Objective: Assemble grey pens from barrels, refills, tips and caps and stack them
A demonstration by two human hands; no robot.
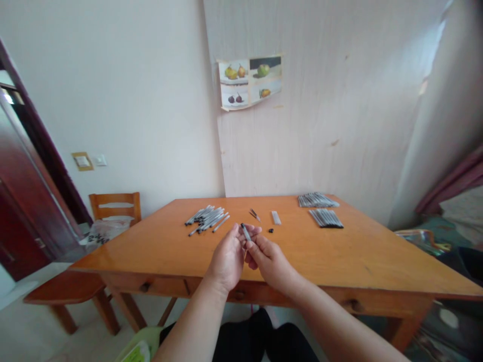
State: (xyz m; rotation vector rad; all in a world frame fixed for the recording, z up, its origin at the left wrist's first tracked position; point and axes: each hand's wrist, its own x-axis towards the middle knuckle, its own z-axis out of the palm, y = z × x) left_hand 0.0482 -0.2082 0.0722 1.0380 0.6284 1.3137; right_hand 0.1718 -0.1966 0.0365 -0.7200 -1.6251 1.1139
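A pen point(246, 233) with a clear grey barrel and a black end is held up between my hands, above the table's front part. My right hand point(270, 257) pinches its lower end between thumb and fingers. My left hand point(229, 256) closes around it from the other side, its thumb near the black end; some of its fingers are hidden. Beyond my hands lie a few thin dark pen parts point(254, 214), pale clear barrels point(276, 217) and small black pieces point(270, 231).
A loose pile of pens point(207, 218) lies on the wooden table point(151, 241) at left. At right are a neat row of pens point(326, 218) and, behind it, another bundle of pens point(317, 200). A chair point(115, 206) stands beyond the table's left side.
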